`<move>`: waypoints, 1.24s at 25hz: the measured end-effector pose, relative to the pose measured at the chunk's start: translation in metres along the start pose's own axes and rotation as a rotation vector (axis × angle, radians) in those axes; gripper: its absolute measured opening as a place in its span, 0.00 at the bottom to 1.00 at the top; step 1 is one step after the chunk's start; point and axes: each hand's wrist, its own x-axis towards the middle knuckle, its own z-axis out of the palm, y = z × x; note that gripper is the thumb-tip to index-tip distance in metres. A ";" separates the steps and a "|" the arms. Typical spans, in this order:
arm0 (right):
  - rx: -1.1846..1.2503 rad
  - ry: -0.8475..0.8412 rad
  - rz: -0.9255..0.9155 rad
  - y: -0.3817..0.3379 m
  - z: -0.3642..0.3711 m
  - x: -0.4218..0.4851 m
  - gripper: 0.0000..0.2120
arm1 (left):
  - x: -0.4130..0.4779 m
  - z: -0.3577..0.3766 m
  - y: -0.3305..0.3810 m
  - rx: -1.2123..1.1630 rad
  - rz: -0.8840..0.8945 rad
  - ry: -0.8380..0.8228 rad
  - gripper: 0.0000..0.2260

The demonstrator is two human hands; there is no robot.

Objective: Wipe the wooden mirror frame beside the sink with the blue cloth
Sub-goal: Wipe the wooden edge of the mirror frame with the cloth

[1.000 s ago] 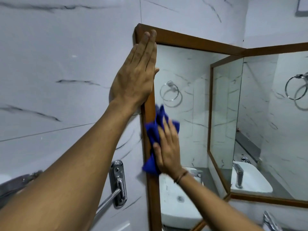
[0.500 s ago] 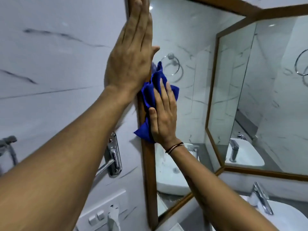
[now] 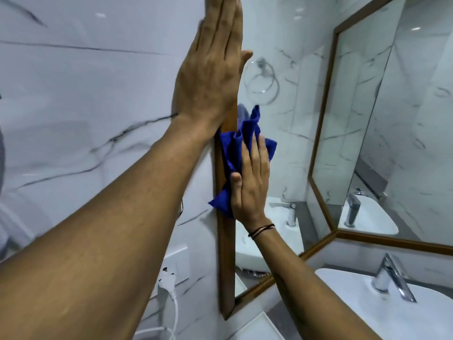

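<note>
The wooden mirror frame (image 3: 225,261) runs vertically down the marble wall, left of the mirror glass. A crumpled blue cloth (image 3: 235,153) is pressed against the frame's left upright at mid height. My right hand (image 3: 251,185) lies flat over the cloth, thumb on its lower part, holding it to the wood. My left hand (image 3: 210,72) is flat with fingers together, braced against the frame and wall just above the cloth; its fingertips leave the top of the picture.
A white sink (image 3: 367,312) with a chrome tap (image 3: 392,278) sits at the lower right. A second framed mirror (image 3: 397,119) stands on the adjoining wall. A wall socket with a white plug and cable (image 3: 169,288) is low on the left wall.
The view has tilted downward and closer, bringing the sink and socket into sight. My right hand has slid the cloth up the frame, close under my left hand.
</note>
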 end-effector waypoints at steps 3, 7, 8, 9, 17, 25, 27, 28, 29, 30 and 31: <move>-0.047 -0.194 0.080 0.001 -0.004 -0.125 0.31 | -0.013 -0.002 0.003 -0.024 0.003 -0.022 0.29; -0.030 -0.083 -0.024 0.009 -0.002 -0.023 0.29 | -0.016 -0.003 0.005 0.040 0.058 -0.041 0.30; -0.038 -0.049 -0.033 0.005 -0.002 0.007 0.28 | -0.015 -0.004 0.005 0.031 0.055 -0.050 0.29; -0.030 -0.029 -0.037 0.001 -0.002 0.015 0.28 | -0.018 -0.005 0.005 0.030 0.049 -0.062 0.29; -0.006 -0.098 -0.052 -0.020 -0.018 0.092 0.28 | 0.117 -0.024 -0.050 0.058 0.211 -0.032 0.26; 0.116 0.141 0.204 -0.065 -0.031 0.313 0.28 | 0.179 -0.031 -0.071 -0.012 0.258 0.068 0.29; 0.170 0.243 0.517 -0.051 -0.040 0.341 0.29 | 0.182 -0.033 -0.069 -0.022 0.251 0.076 0.28; 0.198 0.264 0.699 -0.045 -0.047 0.356 0.29 | 0.182 -0.033 -0.068 -0.023 0.249 0.083 0.28; 0.217 0.276 0.823 -0.044 -0.051 0.367 0.29 | 0.181 -0.034 -0.067 -0.023 0.241 0.088 0.28; 0.217 0.279 0.841 -0.049 -0.050 0.371 0.29 | 0.180 -0.034 -0.067 -0.022 0.231 0.093 0.28; 0.204 0.275 0.768 -0.059 -0.047 0.368 0.29 | 0.180 -0.034 -0.067 -0.007 0.225 0.089 0.28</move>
